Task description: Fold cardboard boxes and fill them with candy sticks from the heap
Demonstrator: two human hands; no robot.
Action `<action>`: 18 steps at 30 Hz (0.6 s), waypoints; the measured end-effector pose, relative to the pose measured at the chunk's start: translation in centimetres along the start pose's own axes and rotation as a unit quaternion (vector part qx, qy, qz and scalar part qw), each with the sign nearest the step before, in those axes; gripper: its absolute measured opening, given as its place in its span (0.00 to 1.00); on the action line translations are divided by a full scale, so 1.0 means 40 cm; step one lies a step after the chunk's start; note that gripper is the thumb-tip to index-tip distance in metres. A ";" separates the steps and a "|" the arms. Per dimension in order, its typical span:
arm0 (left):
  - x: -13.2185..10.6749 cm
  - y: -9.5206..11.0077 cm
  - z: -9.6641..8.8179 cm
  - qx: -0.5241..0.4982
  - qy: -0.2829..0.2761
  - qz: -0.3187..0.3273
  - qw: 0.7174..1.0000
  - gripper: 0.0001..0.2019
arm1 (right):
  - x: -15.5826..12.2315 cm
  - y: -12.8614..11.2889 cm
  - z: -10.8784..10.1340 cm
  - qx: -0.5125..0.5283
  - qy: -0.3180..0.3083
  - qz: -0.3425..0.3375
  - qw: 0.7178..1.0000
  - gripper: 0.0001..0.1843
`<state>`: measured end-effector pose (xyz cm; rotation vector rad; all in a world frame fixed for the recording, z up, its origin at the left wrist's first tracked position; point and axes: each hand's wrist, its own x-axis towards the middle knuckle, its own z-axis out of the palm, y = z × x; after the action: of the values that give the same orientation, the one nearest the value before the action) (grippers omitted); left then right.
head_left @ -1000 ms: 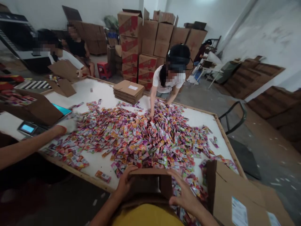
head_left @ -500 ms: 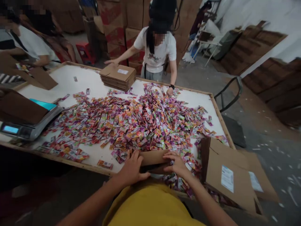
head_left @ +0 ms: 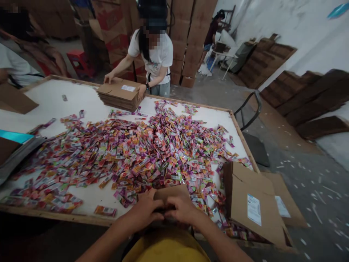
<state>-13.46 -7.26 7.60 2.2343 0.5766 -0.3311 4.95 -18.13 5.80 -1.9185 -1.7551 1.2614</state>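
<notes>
A small brown cardboard box (head_left: 174,191) is in front of my body at the table's near edge, partly hidden by my hands. My left hand (head_left: 145,209) grips its left side, fingers over the far edge and thumb toward the middle. With bent fingers, my right hand (head_left: 181,209) holds the box's near edge close to the left thumb. Just beyond the box spreads a large heap of small colourful sachets (head_left: 152,145). To the right, a flattened carton (head_left: 252,196) with a white label leans over more sachets.
Across the table (head_left: 242,136), a co-worker (head_left: 152,54) has both hands on a stack of flat cartons (head_left: 117,92). A scale (head_left: 16,156) stands at the left edge. A chair (head_left: 255,145) is beyond the right edge, and folded cardboard (head_left: 308,94) leans by the wall.
My right hand has moved inward toward my left hand over the box. The co-worker's hand has left the heap for the carton stack. The view has shifted right.
</notes>
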 end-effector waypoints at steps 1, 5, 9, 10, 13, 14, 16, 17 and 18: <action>0.008 -0.006 0.008 0.017 0.006 -0.006 1.000 0.11 | 0.014 0.014 -0.001 0.012 -0.024 -0.003 1.000 0.12; 0.041 -0.041 0.054 0.083 0.053 -0.049 0.994 0.17 | 0.038 0.034 0.005 0.017 -0.093 0.035 0.995 0.08; 0.037 -0.058 0.118 0.065 0.155 -0.015 0.986 0.14 | 0.001 0.010 0.016 -0.144 0.072 0.003 0.987 0.12; 0.032 -0.058 0.133 0.059 0.178 0.003 0.982 0.13 | -0.007 0.009 0.020 -0.174 0.091 -0.023 0.980 0.11; 0.020 -0.052 0.162 0.067 0.186 0.032 0.980 0.10 | -0.006 0.029 0.043 -0.182 0.062 -0.053 0.980 0.04; 0.019 -0.049 0.164 0.080 0.173 0.024 0.981 0.15 | 0.002 0.040 0.054 -0.184 0.057 -0.043 0.980 0.05; 0.020 -0.040 0.158 0.103 0.140 -0.001 0.985 0.23 | 0.018 0.055 0.074 -0.203 0.067 -0.032 0.976 0.11; 0.023 -0.034 0.152 0.110 0.123 -0.009 0.986 0.28 | 0.024 0.060 0.079 -0.210 0.074 -0.033 0.974 0.13; 0.027 -0.025 0.147 0.110 0.104 -0.010 0.988 0.35 | 0.028 0.062 0.078 -0.206 0.077 -0.037 0.975 0.14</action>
<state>-13.35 -10.78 2.70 2.4973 0.7015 -0.1794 4.28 -18.82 1.79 -2.0687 -2.1052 0.7388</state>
